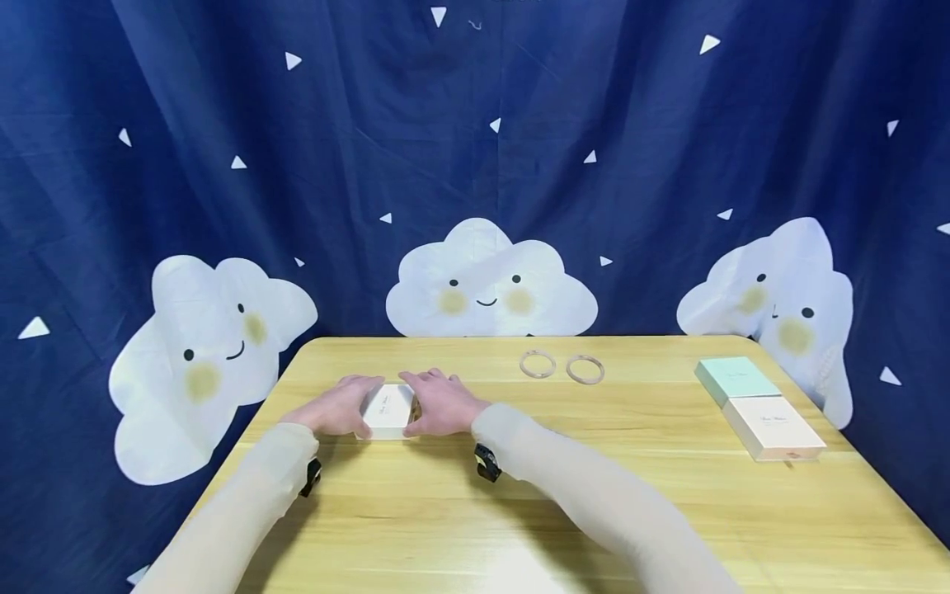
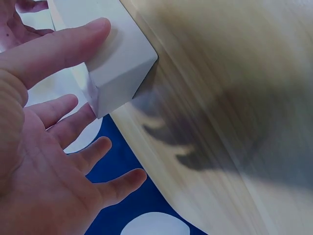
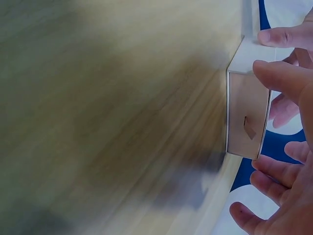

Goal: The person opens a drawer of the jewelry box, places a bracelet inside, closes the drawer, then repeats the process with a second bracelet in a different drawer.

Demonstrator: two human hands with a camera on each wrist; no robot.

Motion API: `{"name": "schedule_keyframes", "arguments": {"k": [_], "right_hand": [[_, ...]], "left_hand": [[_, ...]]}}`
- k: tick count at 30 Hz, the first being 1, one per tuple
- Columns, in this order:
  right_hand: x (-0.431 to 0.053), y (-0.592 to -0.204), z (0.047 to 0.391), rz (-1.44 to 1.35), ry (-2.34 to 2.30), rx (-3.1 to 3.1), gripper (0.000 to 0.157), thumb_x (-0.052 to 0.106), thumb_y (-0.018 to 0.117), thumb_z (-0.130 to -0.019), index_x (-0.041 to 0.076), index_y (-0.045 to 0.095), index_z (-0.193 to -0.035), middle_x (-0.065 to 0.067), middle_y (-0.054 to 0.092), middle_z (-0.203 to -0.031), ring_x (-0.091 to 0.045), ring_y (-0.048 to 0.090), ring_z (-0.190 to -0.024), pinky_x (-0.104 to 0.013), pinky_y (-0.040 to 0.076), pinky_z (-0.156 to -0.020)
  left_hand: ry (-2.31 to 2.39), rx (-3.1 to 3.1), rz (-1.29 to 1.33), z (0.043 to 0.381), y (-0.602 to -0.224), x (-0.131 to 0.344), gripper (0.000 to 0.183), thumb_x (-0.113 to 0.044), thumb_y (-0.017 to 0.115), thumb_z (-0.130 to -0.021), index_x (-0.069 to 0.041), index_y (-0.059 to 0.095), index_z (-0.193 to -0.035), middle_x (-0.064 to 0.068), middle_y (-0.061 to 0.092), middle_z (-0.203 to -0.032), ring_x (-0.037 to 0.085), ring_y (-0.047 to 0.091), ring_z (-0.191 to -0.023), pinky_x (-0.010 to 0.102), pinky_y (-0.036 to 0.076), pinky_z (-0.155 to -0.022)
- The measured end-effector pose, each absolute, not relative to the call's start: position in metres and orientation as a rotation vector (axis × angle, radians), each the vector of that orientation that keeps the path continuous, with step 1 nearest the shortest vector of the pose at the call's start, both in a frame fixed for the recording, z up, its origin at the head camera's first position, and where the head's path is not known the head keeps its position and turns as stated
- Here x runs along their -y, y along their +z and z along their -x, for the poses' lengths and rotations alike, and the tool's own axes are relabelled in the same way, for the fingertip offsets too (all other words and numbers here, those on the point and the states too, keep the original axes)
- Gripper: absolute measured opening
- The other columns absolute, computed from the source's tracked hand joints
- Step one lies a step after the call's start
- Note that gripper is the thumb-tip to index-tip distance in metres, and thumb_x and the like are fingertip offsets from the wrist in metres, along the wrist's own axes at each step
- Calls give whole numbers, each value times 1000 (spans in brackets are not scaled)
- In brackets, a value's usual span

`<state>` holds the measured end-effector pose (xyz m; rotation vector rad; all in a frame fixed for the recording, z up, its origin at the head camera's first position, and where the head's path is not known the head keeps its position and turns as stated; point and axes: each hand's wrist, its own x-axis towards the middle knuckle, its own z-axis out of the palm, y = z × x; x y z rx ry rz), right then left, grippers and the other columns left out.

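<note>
On the left part of the table sits a white drawer-style gift box [image 1: 388, 410] with small lettering on its lid. My left hand [image 1: 344, 407] grips its left end, thumb on the near side and a finger at the far edge. At the opposite end my right hand [image 1: 441, 403] holds the box between thumb and a fingertip, its other fingers spread. The right wrist view shows the box's pinkish drawer front [image 3: 239, 95] with a small ribbon pull tab [image 3: 249, 129]; the drawer looks pushed in. Whatever the box contains is hidden.
Two thin bangles [image 1: 538, 376] lie near the table's back edge, right of the hands. At the far right, a mint green box [image 1: 738, 377] touches a pale pink box [image 1: 775, 422]. A blue curtain [image 1: 475, 124] with clouds hangs behind the wooden table [image 1: 416, 528].
</note>
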<state>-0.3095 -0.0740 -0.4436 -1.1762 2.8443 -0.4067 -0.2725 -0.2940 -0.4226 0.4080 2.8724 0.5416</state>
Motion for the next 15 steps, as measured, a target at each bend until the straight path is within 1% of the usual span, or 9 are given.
{"name": "schedule_keyframes", "arguments": {"k": [7, 15], "right_hand": [[80, -442, 308, 1183, -396, -2843, 102, 56, 80, -77, 21, 30, -159, -3, 51, -151, -23, 44, -138, -56, 40, -109], [80, -439, 305, 1149, -365, -2857, 102, 57, 80, -77, 22, 31, -159, -2, 53, -150, -22, 45, -137, -54, 41, -108]], "left_hand": [[540, -2876, -411, 270, -419, 298, 100, -6, 88, -65, 6, 38, -151, 26, 45, -150, 45, 37, -138, 61, 35, -111], [498, -2874, -410, 271, -418, 296, 103, -7, 88, -65, 5, 36, -152, 27, 44, -150, 45, 37, -138, 60, 35, -111]]}}
